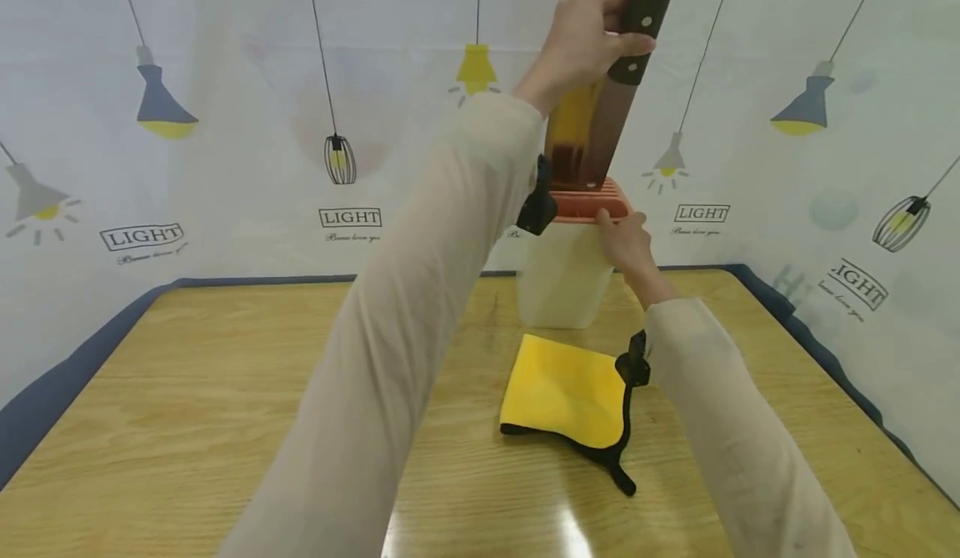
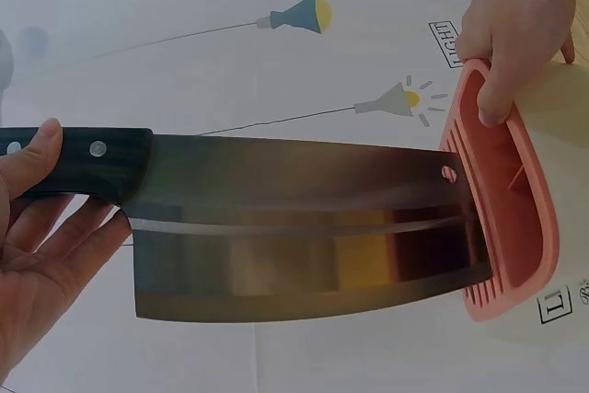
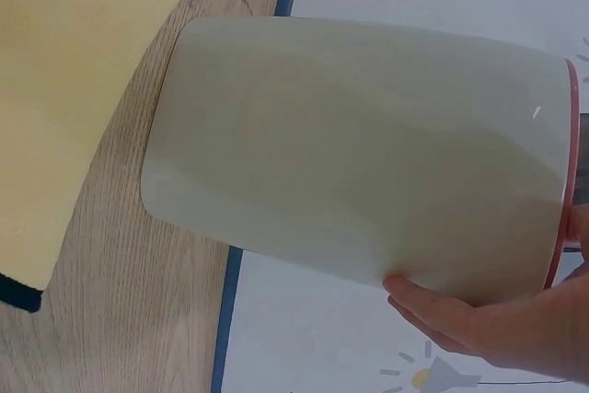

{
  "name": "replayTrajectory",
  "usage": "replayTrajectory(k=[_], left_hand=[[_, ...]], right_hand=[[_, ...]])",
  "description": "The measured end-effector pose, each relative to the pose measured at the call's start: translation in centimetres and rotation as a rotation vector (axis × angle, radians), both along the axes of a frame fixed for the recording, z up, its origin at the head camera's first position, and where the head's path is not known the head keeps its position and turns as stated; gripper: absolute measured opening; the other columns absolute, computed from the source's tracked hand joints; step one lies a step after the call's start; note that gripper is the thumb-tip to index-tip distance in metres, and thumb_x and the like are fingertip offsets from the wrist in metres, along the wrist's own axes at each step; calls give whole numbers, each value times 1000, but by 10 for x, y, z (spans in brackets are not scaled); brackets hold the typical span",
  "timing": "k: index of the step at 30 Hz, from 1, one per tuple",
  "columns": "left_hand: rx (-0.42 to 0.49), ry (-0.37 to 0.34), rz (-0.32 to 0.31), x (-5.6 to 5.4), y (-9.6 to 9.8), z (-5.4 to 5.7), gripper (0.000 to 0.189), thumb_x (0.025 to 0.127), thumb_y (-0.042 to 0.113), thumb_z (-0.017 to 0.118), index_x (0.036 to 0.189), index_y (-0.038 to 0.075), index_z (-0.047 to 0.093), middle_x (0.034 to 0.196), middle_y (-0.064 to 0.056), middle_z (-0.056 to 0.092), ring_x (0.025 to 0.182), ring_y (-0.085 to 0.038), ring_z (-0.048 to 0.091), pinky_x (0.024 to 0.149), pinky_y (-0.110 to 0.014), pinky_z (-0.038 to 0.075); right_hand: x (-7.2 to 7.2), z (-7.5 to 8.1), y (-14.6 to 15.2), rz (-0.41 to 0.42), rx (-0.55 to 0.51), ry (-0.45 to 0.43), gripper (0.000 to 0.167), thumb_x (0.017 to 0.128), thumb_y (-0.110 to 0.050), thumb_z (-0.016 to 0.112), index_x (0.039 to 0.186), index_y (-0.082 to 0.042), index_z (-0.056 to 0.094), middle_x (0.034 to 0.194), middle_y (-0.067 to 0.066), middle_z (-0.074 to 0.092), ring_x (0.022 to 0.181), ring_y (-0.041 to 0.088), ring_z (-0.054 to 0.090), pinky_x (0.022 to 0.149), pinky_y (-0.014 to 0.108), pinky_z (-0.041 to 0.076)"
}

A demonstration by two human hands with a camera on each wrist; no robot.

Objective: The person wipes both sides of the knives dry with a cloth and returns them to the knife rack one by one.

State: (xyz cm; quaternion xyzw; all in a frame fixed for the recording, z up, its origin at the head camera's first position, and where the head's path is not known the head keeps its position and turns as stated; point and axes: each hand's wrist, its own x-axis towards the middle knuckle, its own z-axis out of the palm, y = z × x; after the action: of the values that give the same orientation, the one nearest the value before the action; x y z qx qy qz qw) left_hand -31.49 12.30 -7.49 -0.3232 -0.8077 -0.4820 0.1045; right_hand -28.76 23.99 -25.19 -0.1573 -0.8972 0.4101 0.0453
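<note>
My left hand (image 1: pixel 581 41) grips the dark riveted handle of a cleaver (image 2: pixel 294 181), which it holds nearly upright, blade down. Below stands a cream knife block (image 1: pixel 562 279) with a coral slotted top (image 2: pixel 511 200). The blade's end is right at the slots in the left wrist view. My right hand (image 1: pixel 628 245) holds the block at its upper right edge, thumb hooked over the coral rim and fingers against the outer wall. In the right wrist view, the block's smooth side (image 3: pixel 350 154) fills the middle.
On the wooden table (image 1: pixel 247 391), a folded yellow cloth (image 1: pixel 566 391) with black edging lies in front of the block, near my right forearm. Behind the table hangs a white backdrop (image 1: pixel 420 166) printed with lamps, with a dark blue band along its foot.
</note>
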Motion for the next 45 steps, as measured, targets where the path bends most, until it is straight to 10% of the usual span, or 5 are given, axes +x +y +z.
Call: replayTrajectory(k=[18,35,45], left_hand=[[-50,-13,86,-7,7,-17,27,84,14,62,108,4,60,107,-5,63,96,-10,58,79,-12,43],[-145,-75,155,-40,2,-109,28,85,15,61,107,-2,59,103,-12,62,96,-20,57,83,-22,43],[-153,-132,224,-48,-4,-127,27,86,17,60,106,-1,60,102,-11,63,94,-19,57,81,-24,44]], right_hand=[[4,1,-4,4,39,7,71,95,-40,25,133,15,0,125,42,28,120,44,32,99,47,31],[6,1,-13,-12,57,22,65,93,-41,25,128,12,13,121,39,35,114,43,39,95,48,34],[1,1,-19,-4,62,22,65,93,-42,25,128,12,13,121,39,36,113,44,40,94,48,34]])
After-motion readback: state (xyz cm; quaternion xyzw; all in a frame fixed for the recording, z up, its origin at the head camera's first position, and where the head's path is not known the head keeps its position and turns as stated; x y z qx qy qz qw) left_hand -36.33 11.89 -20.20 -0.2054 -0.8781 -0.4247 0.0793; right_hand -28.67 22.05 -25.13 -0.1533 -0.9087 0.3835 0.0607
